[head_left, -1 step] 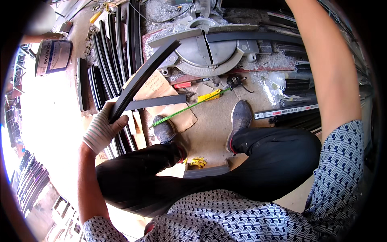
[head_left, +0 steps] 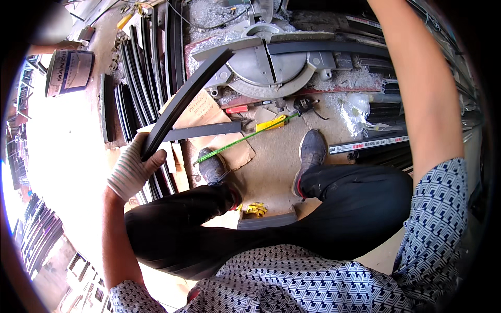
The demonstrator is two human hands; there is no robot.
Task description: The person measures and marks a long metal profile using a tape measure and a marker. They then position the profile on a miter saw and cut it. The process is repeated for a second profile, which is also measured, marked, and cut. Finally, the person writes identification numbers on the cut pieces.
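Observation:
My left hand (head_left: pixel 129 169), in a striped knitted work glove, is closed around the near end of a dark metal profile (head_left: pixel 189 98). That profile slants up and to the right, its far end overlapping the front left of a miter saw (head_left: pixel 253 68) in the view. Another dark profile (head_left: pixel 329 48) lies along the saw's fence. My right arm (head_left: pixel 422 78) reaches past the top edge, so the right hand is out of sight. Between the saw and my shoes lies a tape measure (head_left: pixel 302 105), its green blade (head_left: pixel 235 141) pulled out toward my left shoe (head_left: pixel 212 167).
Cardboard (head_left: pixel 242 154) lies on the floor, a short dark profile (head_left: pixel 209 130) across it. Near it are a yellow tool (head_left: pixel 271 123) and a red-handled one (head_left: pixel 237 109). Bundled profiles (head_left: pixel 138 78) lie left. A bucket (head_left: pixel 70 73) stands farther left, another person's arm (head_left: pixel 52 48) behind it.
My right arm has shifted very slightly to the left. My left hand and its profile stay practically in place.

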